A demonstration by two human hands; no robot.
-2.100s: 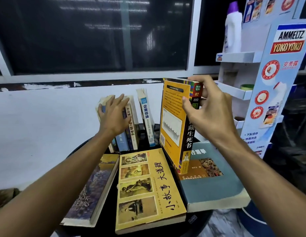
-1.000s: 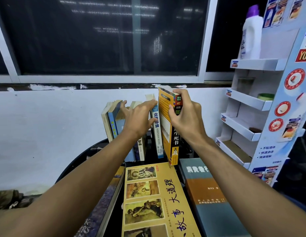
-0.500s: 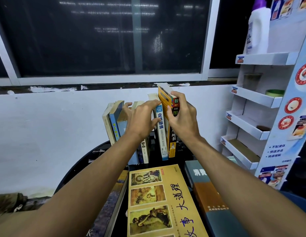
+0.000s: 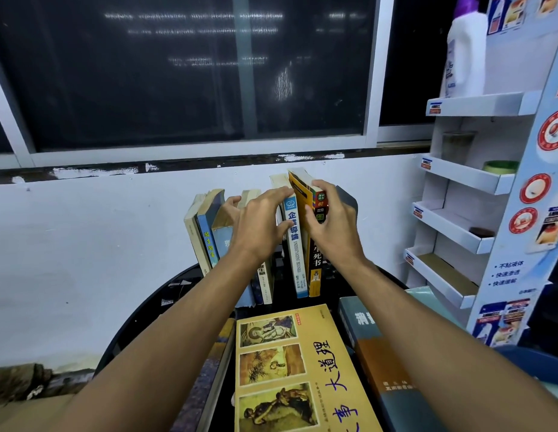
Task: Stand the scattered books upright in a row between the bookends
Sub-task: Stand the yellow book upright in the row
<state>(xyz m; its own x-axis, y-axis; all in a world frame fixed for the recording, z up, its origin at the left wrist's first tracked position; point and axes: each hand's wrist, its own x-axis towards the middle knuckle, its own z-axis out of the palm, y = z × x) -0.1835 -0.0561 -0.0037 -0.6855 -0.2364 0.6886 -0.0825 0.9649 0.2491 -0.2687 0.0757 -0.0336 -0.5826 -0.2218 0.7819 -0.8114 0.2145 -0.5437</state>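
Head: orange book [image 4: 304, 213] now upright, rowed.

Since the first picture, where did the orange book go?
The right hand carried the orange book back from over the flat books and stood it at the row's right end, gripping it throughout. The left hand slid right along the row. The yellow picture book stayed lying flat.

You can read "企業導論" on the blue-and-white spine [image 4: 294, 244], "02" on the orange book [image 4: 315, 232], and "大道理" on the yellow cover [image 4: 302, 369] lying flat
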